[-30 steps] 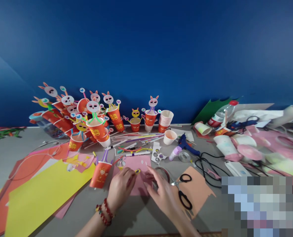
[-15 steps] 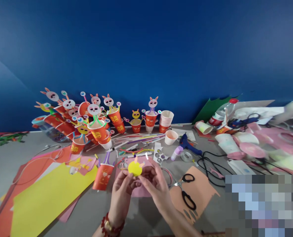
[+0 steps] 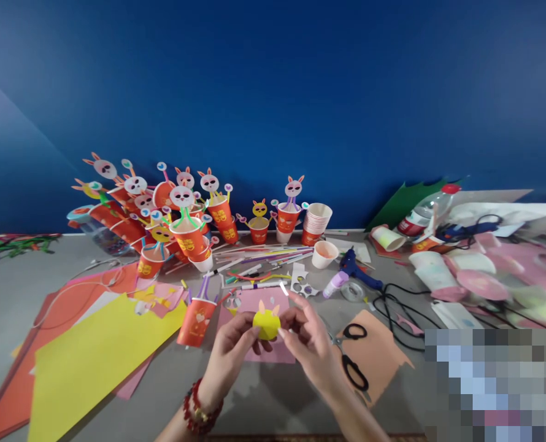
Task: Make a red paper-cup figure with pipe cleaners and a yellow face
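Both of my hands hold a small yellow paper rabbit head (image 3: 267,323) with pink-lined ears above the table. My left hand (image 3: 229,354), with a red bead bracelet on the wrist, pinches its lower left edge. My right hand (image 3: 310,347) pinches its right edge, with one finger stretched up and a small white scrap on its tip. Under the hands lies a pink paper sheet (image 3: 260,302). A red paper cup (image 3: 196,321) with purple straws stands just left of my left hand. Black-handled scissors (image 3: 351,357) lie on an orange sheet (image 3: 380,355) to the right.
Several red cup rabbits (image 3: 181,215) stand along the blue wall. A stack of cups (image 3: 315,223), loose straws (image 3: 259,258), a blue glue gun (image 3: 356,268) and black cables (image 3: 392,304) lie behind. Yellow paper (image 3: 89,362) and orange paper cover the left. Pink clutter and a bottle (image 3: 422,212) sit at the right.
My hands have lifted the yellow rabbit head off the pink sheet and now hold it up between them, a little nearer to me than half a second ago.
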The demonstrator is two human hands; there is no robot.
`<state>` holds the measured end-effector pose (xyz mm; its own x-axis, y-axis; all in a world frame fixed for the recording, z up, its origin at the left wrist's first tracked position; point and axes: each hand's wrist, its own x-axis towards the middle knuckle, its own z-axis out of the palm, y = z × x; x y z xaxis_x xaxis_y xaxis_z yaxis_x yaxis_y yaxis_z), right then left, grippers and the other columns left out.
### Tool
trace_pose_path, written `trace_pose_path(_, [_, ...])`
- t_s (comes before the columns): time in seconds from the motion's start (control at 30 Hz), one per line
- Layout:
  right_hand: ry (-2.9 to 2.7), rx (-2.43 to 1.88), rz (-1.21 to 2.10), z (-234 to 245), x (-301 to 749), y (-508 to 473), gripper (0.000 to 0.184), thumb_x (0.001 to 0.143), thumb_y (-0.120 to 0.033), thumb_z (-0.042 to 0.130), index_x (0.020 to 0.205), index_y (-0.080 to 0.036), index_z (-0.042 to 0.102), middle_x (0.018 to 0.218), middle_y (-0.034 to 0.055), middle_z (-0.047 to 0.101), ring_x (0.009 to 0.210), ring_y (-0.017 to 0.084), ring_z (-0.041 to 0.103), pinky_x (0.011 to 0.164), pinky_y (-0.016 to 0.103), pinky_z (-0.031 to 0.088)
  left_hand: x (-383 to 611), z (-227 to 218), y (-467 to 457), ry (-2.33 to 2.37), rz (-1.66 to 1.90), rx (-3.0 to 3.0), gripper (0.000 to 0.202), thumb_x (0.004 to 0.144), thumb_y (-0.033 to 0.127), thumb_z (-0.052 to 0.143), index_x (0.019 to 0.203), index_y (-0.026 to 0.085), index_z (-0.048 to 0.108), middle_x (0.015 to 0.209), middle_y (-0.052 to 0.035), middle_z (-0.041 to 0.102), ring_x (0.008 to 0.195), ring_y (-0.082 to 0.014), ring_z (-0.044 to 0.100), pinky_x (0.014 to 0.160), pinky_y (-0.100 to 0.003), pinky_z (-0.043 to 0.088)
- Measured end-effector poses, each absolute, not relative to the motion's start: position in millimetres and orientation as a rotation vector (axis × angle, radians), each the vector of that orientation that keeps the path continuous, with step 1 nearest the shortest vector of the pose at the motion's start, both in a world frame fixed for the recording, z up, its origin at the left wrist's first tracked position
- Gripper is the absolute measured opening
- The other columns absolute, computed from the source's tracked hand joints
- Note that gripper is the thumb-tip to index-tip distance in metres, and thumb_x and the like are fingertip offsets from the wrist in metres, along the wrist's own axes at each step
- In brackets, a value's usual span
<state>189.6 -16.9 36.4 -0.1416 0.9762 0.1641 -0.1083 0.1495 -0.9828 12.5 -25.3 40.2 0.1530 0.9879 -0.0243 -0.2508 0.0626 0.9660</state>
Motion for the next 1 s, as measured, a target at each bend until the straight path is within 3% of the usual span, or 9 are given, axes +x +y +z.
trace_pose_path(0.27, [-1.323,-0.976,1.273,37,190,-16,0.05,0.09,-0.025,0.061,0.137,-0.024,0.044,0.086,0.0004,0.062,0.076,0.016,0.061,0.064,0.025,0.05,16,41,-28,0.993,1.104,1.158,0.031,0.094,0.041,0.057,0.105,0.014,0.068,0.079,-0.0087,0.076,0.064,-0.0191,0.069,0.063,-0.03,0.056])
trace_pose_path(0.33, [-1.312,-0.976,1.264,36,192,-16,0.049,0.09,-0.025,0.062,0.136,-0.025,0.046,0.087,0.0007,0.063,0.076,0.016,0.061,0.065,0.024,0.05,6,39,-31,1.129,1.142,1.362,0.028,0.096,0.036,0.054,0.11,0.016,0.067,0.092,-0.0104,0.075,0.073,-0.0207,0.071,0.069,-0.032,0.057])
trace_pose_path(0.47, [-1.298,-0.969,1.219,29,197,-14,0.049,0.09,-0.026,0.063,0.136,-0.026,0.047,0.088,0.0009,0.063,0.079,0.017,0.061,0.072,0.026,0.05,-39,30,-29,1.702,1.524,1.862,0.021,0.091,0.028,0.062,0.11,0.02,0.065,0.11,-0.0119,0.068,0.108,-0.0276,0.063,0.096,-0.044,0.051])
trace_pose_path(0.53, [-1.306,-0.965,1.231,25,199,-12,0.05,0.09,-0.027,0.063,0.137,-0.026,0.046,0.087,0.0008,0.063,0.08,0.017,0.06,0.074,0.028,0.05,-67,22,-24,1.977,1.652,1.867,0.033,0.088,0.032,0.065,0.118,0.018,0.059,0.121,-0.0152,0.062,0.118,-0.0307,0.058,0.099,-0.047,0.049])
trace_pose_path(0.6, [-1.321,-0.962,1.261,21,198,-10,0.051,0.09,-0.027,0.063,0.137,-0.026,0.045,0.086,0.0005,0.063,0.079,0.017,0.06,0.074,0.029,0.05,-90,14,-19,2.124,1.54,1.819,0.056,0.087,0.043,0.065,0.133,0.017,0.048,0.13,-0.0183,0.056,0.12,-0.0319,0.057,0.095,-0.047,0.052])
trace_pose_path(0.7, [-1.34,-0.952,1.317,14,194,-8,0.054,0.088,-0.025,0.064,0.138,-0.024,0.044,0.082,-0.0002,0.063,0.076,0.017,0.059,0.07,0.029,0.048,-108,6,-14,2.196,1.139,1.75,0.075,0.085,0.058,0.061,0.143,0.017,0.037,0.131,-0.0196,0.059,0.117,-0.0347,0.06,0.087,-0.047,0.055])
trace_pose_path(0.83, [-1.338,-0.971,1.373,7,190,-9,0.054,0.087,-0.023,0.063,0.138,-0.023,0.044,0.081,-0.0006,0.062,0.073,0.016,0.056,0.068,0.028,0.045,-108,2,-12,2.2,0.8,1.673,0.078,0.084,0.063,0.056,0.146,0.02,0.035,0.123,-0.0166,0.067,0.113,-0.0349,0.065,0.085,-0.046,0.056])
trace_pose_path(1.0, [-1.282,-0.966,1.401,4,195,-10,0.054,0.087,-0.025,0.064,0.137,-0.023,0.044,0.08,-0.0011,0.061,0.074,0.016,0.056,0.068,0.028,0.043,-109,-1,-10,2.175,0.778,1.625,0.072,0.086,0.062,0.054,0.144,0.023,0.037,0.123,-0.0166,0.067,0.112,-0.0361,0.066,0.088,-0.05,0.054])
